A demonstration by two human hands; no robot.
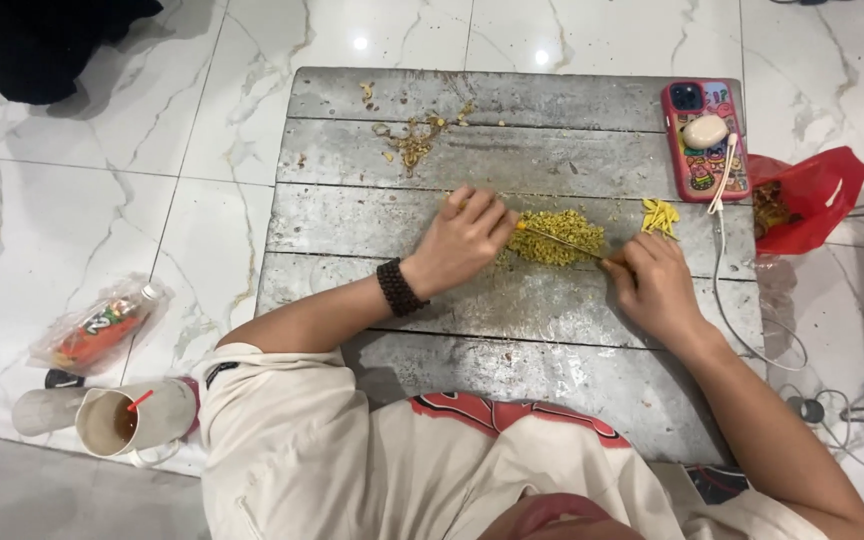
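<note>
Fingers point(472, 215) of the left hand point(462, 245) were curled down onto the near edge of the yellow-green pile point(555, 238), pinching at bits. The right hand point(657, 290) was closed around a thin stick point(560, 240) lying across that pile. Looked like the sorting step, picking pieces out of the heap in the middle of the grey wooden board point(452, 340). Next move probably needs a careful pinch. Just beyond sat a small yellow heap point(660, 216), further back some scraps point(412, 140) and a phone point(704, 140).
</note>
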